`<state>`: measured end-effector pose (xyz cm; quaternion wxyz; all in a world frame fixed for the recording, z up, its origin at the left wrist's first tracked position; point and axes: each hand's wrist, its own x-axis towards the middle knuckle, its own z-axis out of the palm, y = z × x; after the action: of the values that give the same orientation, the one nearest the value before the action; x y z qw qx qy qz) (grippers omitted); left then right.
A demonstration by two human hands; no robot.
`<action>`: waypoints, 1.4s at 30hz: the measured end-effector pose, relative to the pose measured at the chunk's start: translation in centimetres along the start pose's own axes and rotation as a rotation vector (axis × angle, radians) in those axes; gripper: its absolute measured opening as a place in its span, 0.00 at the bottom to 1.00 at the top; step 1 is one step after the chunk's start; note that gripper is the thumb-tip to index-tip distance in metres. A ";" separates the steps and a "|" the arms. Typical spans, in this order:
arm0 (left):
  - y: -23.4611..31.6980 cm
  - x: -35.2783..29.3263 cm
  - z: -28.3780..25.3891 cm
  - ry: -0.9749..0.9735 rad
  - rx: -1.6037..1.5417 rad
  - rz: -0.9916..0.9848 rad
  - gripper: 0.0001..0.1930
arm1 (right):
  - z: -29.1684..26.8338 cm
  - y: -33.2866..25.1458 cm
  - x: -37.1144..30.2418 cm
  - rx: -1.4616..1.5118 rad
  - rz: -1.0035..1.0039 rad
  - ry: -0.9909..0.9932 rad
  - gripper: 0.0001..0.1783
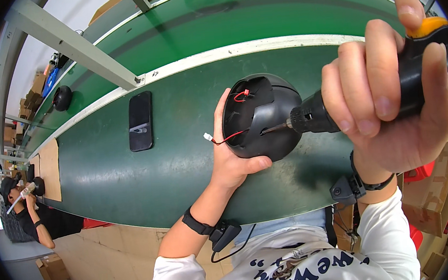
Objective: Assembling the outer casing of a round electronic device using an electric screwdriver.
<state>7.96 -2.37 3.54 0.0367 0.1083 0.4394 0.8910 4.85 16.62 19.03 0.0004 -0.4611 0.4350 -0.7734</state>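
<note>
My left hand (233,163) is wrapped round the lower left side of a round black plastic housing (278,113), holding it on the green table. A cutout in the housing shows its inside, where a red connector with red wire (242,95) sits. From the same opening a red and black lead with a white plug (207,136) sticks out to the left. My right hand (385,81) grips a black electric screwdriver (316,114) with a yellow-orange part. Its bit points left and meets the housing at a small hole; whether a screw is there I cannot tell.
A black smartphone (141,121) lies on the green table (91,163) left of the housing. Behind runs a green conveyor belt (287,12) with another black round part (62,98). A grey metal post (80,46) rises at the left. A co-worker (37,212) works at the far left.
</note>
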 end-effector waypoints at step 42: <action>1.1 -0.9 1.5 -0.119 -0.075 -0.121 0.67 | 2.4 1.9 -0.4 0.127 0.109 0.080 0.14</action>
<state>9.22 -1.98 5.15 0.1205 0.1328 0.4088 0.8949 5.99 14.00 17.91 0.0545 -0.4044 0.4091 -0.8161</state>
